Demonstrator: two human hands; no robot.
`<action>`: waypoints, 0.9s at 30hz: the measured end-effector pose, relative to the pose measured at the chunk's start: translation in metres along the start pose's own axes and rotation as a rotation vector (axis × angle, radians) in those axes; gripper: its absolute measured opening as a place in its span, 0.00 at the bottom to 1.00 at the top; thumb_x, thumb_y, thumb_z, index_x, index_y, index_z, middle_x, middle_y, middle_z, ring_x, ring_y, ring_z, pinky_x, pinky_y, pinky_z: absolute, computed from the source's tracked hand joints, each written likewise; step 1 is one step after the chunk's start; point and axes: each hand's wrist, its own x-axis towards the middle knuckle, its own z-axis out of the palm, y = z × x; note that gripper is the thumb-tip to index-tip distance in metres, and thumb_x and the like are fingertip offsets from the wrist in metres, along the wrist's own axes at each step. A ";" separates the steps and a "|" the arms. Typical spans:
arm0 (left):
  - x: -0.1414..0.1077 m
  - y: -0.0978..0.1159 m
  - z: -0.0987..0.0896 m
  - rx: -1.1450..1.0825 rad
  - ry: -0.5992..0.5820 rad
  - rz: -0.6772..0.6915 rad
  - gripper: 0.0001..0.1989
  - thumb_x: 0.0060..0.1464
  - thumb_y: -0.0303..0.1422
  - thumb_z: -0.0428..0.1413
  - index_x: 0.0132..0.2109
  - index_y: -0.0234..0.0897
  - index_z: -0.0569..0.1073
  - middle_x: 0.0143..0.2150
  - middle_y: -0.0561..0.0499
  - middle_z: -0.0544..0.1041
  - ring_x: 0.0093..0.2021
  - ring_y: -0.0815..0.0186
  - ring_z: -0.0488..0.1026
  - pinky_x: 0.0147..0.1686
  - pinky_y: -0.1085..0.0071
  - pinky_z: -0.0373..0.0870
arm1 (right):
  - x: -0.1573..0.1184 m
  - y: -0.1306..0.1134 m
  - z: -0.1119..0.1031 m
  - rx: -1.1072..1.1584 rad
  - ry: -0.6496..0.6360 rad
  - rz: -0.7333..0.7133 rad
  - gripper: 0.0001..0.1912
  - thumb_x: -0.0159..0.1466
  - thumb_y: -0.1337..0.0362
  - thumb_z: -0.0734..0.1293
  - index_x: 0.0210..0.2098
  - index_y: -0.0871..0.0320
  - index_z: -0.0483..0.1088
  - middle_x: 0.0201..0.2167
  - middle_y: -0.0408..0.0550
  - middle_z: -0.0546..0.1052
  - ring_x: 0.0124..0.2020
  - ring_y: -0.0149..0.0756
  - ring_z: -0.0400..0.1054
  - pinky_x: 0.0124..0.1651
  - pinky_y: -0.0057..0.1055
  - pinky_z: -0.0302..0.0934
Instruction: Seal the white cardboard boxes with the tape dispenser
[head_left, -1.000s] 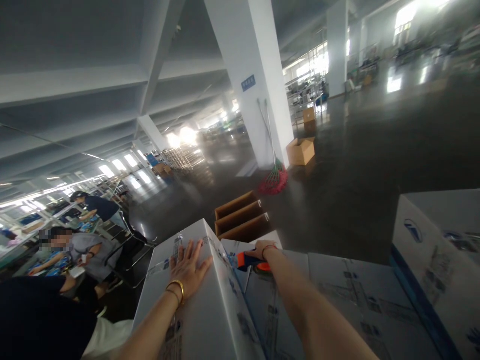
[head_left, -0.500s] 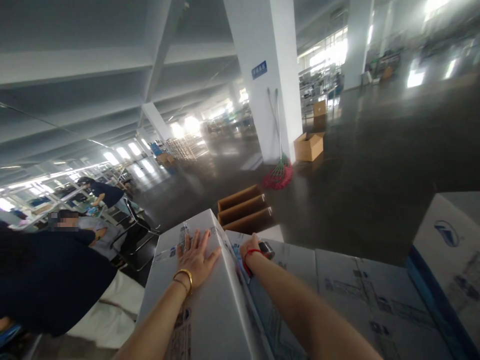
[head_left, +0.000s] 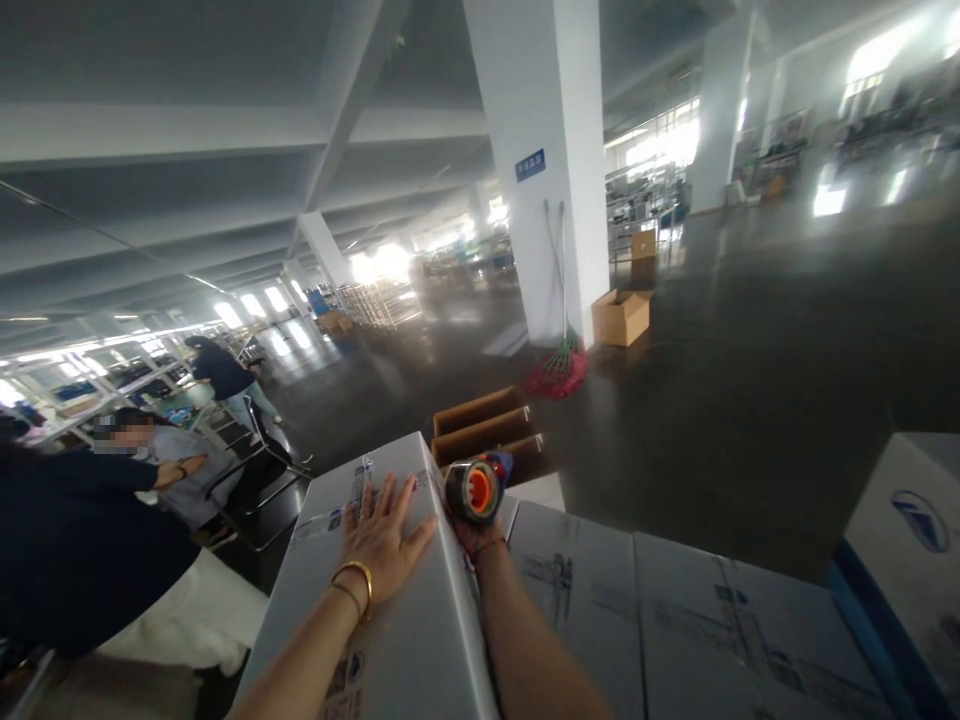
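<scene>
Tape dispenser [head_left: 472,491] gripped in right hand [head_left: 474,532] — left hand [head_left: 382,538] flat, fingers spread, on white carton [head_left: 405,640]

Viewpoint: head-worn, at standing height above white cartons [head_left: 420,620].
Facing: forward and slightly down — across a factory floor toward a white pillar [head_left: 551,170].
Nearness: close over both forearms — the hall far beyond.
Views: only one.

Bare forearms; gold bangle on left wrist, thin red cord on right.
</scene>
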 end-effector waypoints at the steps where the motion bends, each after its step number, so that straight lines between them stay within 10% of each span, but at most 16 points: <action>1: 0.000 0.000 0.000 -0.006 0.005 0.002 0.38 0.59 0.58 0.39 0.71 0.49 0.45 0.74 0.53 0.40 0.73 0.46 0.34 0.68 0.42 0.37 | -0.008 0.014 0.007 0.095 0.019 0.042 0.43 0.62 0.57 0.21 0.69 0.70 0.32 0.68 0.63 0.52 0.63 0.37 0.61 0.57 0.40 0.65; 6: 0.001 0.000 0.004 -0.068 0.029 0.011 0.39 0.57 0.59 0.39 0.71 0.50 0.47 0.74 0.53 0.40 0.73 0.46 0.34 0.68 0.41 0.34 | -0.054 0.063 -0.007 0.402 0.132 0.233 0.43 0.62 0.48 0.30 0.66 0.69 0.43 0.63 0.67 0.60 0.59 0.43 0.65 0.57 0.41 0.66; 10: 0.003 0.002 0.007 -0.171 0.046 0.025 0.41 0.55 0.62 0.40 0.70 0.52 0.49 0.74 0.53 0.41 0.73 0.45 0.33 0.67 0.40 0.30 | -0.060 0.039 -0.042 0.388 0.253 0.231 0.38 0.64 0.44 0.37 0.59 0.59 0.56 0.58 0.60 0.69 0.55 0.44 0.69 0.54 0.40 0.68; 16: 0.012 0.000 -0.004 -0.772 0.067 0.032 0.39 0.49 0.55 0.55 0.66 0.45 0.63 0.71 0.47 0.55 0.73 0.47 0.35 0.67 0.45 0.17 | -0.068 -0.124 -0.084 -0.015 0.199 0.102 0.38 0.54 0.30 0.61 0.35 0.61 0.75 0.31 0.55 0.77 0.33 0.43 0.72 0.38 0.35 0.68; 20: 0.005 -0.017 -0.022 -1.255 0.031 0.033 0.37 0.59 0.52 0.40 0.68 0.34 0.55 0.66 0.42 0.64 0.69 0.58 0.55 0.69 0.55 0.46 | -0.109 -0.246 -0.061 -0.600 -0.152 -0.152 0.43 0.56 0.28 0.53 0.33 0.63 0.73 0.28 0.52 0.75 0.27 0.36 0.66 0.29 0.30 0.59; 27: -0.084 -0.051 -0.043 -1.932 -0.258 0.198 0.39 0.51 0.61 0.51 0.55 0.31 0.69 0.53 0.37 0.75 0.48 0.58 0.74 0.44 0.63 0.72 | -0.174 -0.328 0.003 -1.142 -0.281 -0.217 0.36 0.57 0.31 0.55 0.21 0.60 0.63 0.19 0.43 0.62 0.23 0.27 0.53 0.26 0.28 0.45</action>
